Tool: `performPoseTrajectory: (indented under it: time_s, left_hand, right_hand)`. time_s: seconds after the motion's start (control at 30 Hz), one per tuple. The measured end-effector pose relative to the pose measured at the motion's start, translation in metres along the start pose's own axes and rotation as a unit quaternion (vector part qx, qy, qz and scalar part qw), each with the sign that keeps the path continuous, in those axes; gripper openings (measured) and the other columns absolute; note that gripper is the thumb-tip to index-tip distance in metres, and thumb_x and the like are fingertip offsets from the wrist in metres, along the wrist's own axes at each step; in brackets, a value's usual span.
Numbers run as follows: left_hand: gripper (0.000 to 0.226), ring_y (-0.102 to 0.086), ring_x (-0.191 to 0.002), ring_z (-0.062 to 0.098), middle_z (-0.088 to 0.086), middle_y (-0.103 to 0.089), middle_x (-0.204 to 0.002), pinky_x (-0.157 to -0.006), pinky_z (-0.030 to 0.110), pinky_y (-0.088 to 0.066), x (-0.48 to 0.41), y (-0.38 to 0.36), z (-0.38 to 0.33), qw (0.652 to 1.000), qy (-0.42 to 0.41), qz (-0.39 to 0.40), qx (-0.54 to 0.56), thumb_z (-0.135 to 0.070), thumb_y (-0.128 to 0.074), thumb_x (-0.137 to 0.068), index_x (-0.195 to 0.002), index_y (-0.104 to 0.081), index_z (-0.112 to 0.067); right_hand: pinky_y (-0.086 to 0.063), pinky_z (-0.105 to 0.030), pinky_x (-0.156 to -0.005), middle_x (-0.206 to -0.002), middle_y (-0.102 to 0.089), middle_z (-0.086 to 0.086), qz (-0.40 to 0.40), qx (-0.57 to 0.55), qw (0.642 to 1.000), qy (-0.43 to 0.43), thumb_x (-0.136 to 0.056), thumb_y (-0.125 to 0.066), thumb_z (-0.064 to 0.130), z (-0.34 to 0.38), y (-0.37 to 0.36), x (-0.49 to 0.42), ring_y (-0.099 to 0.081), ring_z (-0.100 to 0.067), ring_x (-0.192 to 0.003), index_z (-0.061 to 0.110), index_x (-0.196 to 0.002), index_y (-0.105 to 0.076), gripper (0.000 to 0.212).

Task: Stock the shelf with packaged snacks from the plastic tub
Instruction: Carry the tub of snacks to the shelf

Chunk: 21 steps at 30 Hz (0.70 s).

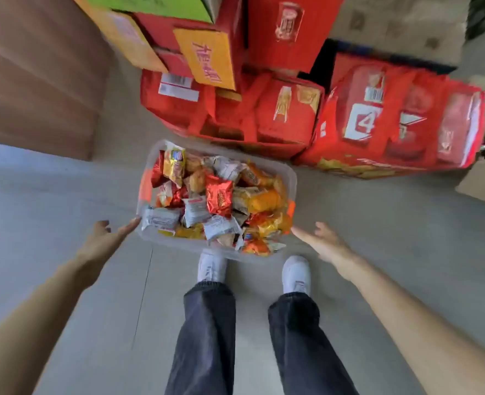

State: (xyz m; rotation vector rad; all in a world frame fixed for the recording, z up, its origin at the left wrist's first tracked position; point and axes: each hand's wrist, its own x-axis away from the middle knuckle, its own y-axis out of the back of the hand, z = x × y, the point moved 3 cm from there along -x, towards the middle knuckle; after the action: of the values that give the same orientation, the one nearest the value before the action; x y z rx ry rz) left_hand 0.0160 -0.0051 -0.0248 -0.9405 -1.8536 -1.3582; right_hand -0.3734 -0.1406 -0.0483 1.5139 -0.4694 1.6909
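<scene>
Grey flooring (64, 209) fills most of the frame, with a brown wooden surface (36, 81) at the upper left and red cartons (286, 109) stacked across the top and upper right. At the centre of the frame, a clear plastic tub (175, 244) is set on the floor just in front of those cartons. It is heaped with packaged snacks (219, 198) in red, orange, yellow and white wrappers. White shoes (211, 266) and dark trousers (207, 337) are seen below the tub, the toes close to its near wall.

Both bare forearms are stretched forward and downward from the lower corners of the frame, converging on the tub's near end. The left hand (104, 240) is held at the tub's near left corner, with its fingers straight and spread and the longest fingertip brought up to the rim. Whether the rim is actually touched cannot be told through the blur. The right hand (326, 242) is held at the near right corner, likewise spread wide, one finger pointed at the tub's edge beside the orange wrappers. Contact there cannot be told either. Nothing is gripped by either hand.
</scene>
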Motion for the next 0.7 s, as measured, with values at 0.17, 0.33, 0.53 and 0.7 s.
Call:
performPoseTrajectory:
  time_s: [0.17, 0.33, 0.53, 0.7]
  left_hand:
    - [0.093, -0.033, -0.138, 0.031, 0.013, -0.029, -0.154, -0.111, 0.049, -0.029, -0.081, -0.016, 0.008, 1.0, -0.015, 0.001, -0.013, -0.057, -0.061, -0.082, -0.151, -0.02, -0.01]
    - [0.093, -0.033, -0.136, 0.03, 0.012, -0.029, -0.153, -0.102, 0.046, -0.031, -0.134, -0.025, -0.006, 1.0, -0.023, -0.003, -0.005, -0.061, -0.059, -0.081, -0.15, -0.019, -0.013]
    - [0.099, -0.039, -0.132, 0.026, 0.008, -0.05, -0.137, -0.113, 0.052, -0.02, -0.158, -0.039, -0.036, 0.994, -0.015, 0.111, -0.012, -0.079, -0.05, -0.071, -0.138, -0.04, -0.007]
    - [0.054, -0.051, -0.105, 0.028, 0.008, -0.061, -0.102, -0.096, 0.042, -0.036, -0.16, -0.057, -0.048, 0.988, -0.055, 0.143, -0.009, -0.053, -0.037, -0.095, -0.124, -0.047, -0.009]
  right_hand:
    - [-0.034, -0.045, -0.111, -0.154, -0.026, -0.005, -0.014, -0.112, 0.994, 0.004, -0.072, -0.07, 0.057, -0.001, -0.028, -0.059, -0.034, -0.023, -0.138, 0.021, -0.152, -0.016, 0.103]
    - [-0.049, -0.047, -0.096, -0.129, -0.059, -0.001, -0.009, -0.16, 0.986, 0.037, -0.042, -0.076, 0.072, 0.012, -0.042, -0.095, -0.06, -0.02, -0.112, 0.028, -0.127, -0.046, 0.1]
    - [-0.053, -0.029, -0.068, -0.116, -0.06, 0.008, -0.036, -0.167, 0.983, 0.062, -0.057, -0.065, 0.072, 0.016, -0.055, -0.112, -0.06, -0.011, -0.099, 0.03, -0.129, -0.039, 0.087]
    - [-0.047, -0.026, -0.075, -0.11, -0.059, 0.011, -0.038, -0.144, 0.986, 0.075, -0.06, -0.053, 0.071, 0.013, -0.051, -0.109, -0.058, -0.007, -0.097, 0.032, -0.126, -0.039, 0.077]
